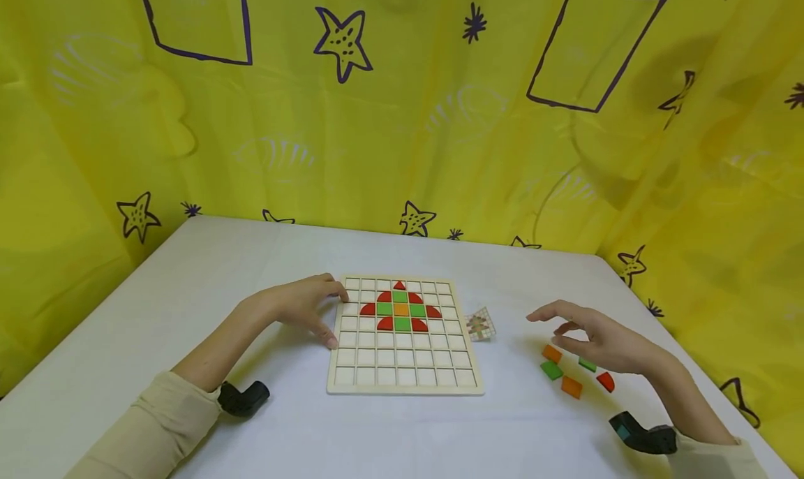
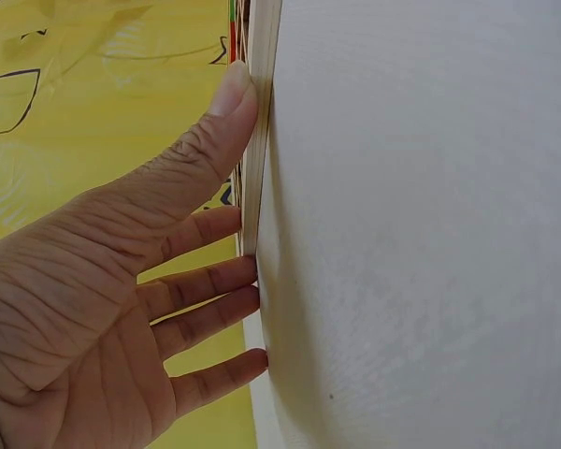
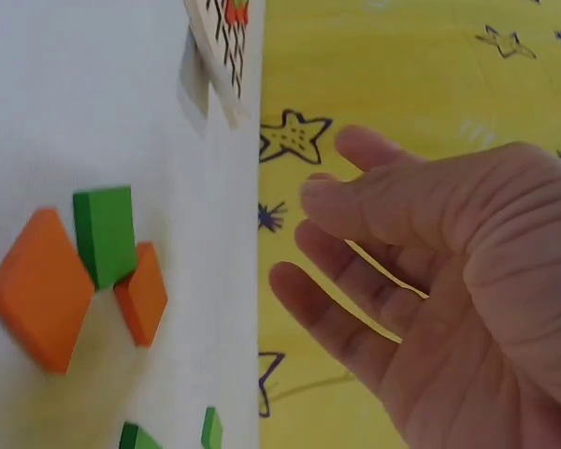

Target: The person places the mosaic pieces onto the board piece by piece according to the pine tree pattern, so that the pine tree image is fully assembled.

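Observation:
A white gridded board (image 1: 407, 377) lies on the table in the head view, with red quarter-round, green and orange square pieces (image 1: 400, 309) set in its upper middle. My left hand (image 1: 300, 303) rests at the board's left edge, thumb and fingertips touching the rim; the left wrist view shows the thumb (image 2: 232, 91) against it. My right hand (image 1: 606, 339) is held above the table on the right, fingers loosely bent, nothing visible in them. Below it lie loose pieces: an orange square (image 1: 571, 387), a green square (image 1: 551, 371), a red quarter-round (image 1: 606, 381) and others.
A small printed pattern card (image 1: 480, 325) lies beside the board's right edge. Black wrist devices (image 1: 243, 399) are worn on both arms. Yellow curtains (image 1: 389, 116) with star drawings close off the back and sides of the white table (image 1: 276, 437).

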`<action>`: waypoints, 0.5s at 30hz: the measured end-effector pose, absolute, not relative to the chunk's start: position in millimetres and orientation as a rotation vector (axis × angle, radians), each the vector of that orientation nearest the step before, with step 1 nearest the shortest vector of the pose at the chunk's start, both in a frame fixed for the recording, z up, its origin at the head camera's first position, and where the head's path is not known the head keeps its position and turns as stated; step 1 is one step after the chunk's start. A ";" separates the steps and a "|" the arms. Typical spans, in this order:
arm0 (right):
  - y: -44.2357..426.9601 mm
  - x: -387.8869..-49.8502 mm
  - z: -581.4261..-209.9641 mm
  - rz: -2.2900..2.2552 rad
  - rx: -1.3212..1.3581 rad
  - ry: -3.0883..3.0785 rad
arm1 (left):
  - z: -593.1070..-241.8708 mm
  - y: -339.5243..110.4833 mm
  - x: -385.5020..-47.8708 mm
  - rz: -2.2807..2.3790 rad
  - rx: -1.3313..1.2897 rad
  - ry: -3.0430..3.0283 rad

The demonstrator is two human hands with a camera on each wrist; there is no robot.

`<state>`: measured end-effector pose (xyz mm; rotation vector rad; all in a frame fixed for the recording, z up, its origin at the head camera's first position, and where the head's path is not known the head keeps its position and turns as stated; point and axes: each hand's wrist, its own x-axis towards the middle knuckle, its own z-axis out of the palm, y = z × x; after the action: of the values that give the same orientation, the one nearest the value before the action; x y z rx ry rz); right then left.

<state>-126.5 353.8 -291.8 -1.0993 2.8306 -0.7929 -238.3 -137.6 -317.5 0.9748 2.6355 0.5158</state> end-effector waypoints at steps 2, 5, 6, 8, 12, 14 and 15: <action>360.0 -126.5 -292.9 -0.792 -1.068 2.779 | -317.9 -138.7 -238.0 0.520 0.976 2.633; 367.5 -126.7 -295.0 -0.815 -1.015 2.707 | -318.2 -140.4 -237.7 0.521 0.984 2.633; 369.4 -126.9 -295.9 -0.822 -1.001 2.692 | -318.3 -140.8 -237.8 0.520 0.989 2.634; 372.7 -127.1 -298.2 -0.832 -0.975 2.669 | -318.4 -141.4 -238.0 0.520 1.005 2.637; 377.4 -127.1 -304.8 -0.848 -0.930 2.653 | -318.3 -141.3 -238.4 0.516 1.027 2.637; 379.4 -127.0 -308.8 -0.865 -0.914 2.642 | -317.9 -140.7 -238.2 0.517 1.030 2.631; 380.2 -126.9 -310.6 -0.880 -0.908 2.632 | -317.7 -140.2 -238.0 0.516 1.030 2.628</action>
<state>-126.9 380.2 -310.6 -0.9076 2.6324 -0.8800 -238.0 -140.2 -317.7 1.0297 2.6279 0.5162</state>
